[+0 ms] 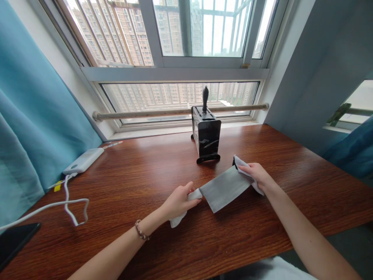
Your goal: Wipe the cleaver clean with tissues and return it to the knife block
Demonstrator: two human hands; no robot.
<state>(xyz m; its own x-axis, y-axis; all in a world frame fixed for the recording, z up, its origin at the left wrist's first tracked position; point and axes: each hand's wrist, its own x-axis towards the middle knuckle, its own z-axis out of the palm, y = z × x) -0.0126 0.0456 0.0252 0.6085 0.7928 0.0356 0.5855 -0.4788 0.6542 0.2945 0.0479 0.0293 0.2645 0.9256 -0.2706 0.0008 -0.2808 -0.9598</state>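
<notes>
A broad grey cleaver blade (225, 189) is held above the table, tilted, between my two hands. My left hand (182, 200) is closed round a white piece (194, 195) at the blade's left end. Whether that is the handle or something wrapped round it, I cannot tell. At the blade's right end my right hand (256, 175) pinches a white cloth (241, 163) against the metal. A small black patch shows beside the cloth at the upper corner. Behind the blade stands a black knife block (209, 138) with one dark knife handle (205, 99) sticking up.
A brown wooden table (140, 167) runs up to the window. At the left lie a white power strip (84, 160), a white cable (67, 194) and a dark flat device (19, 243). A blue curtain (35, 97) hangs beside them, and a rail (145, 114) crosses the window.
</notes>
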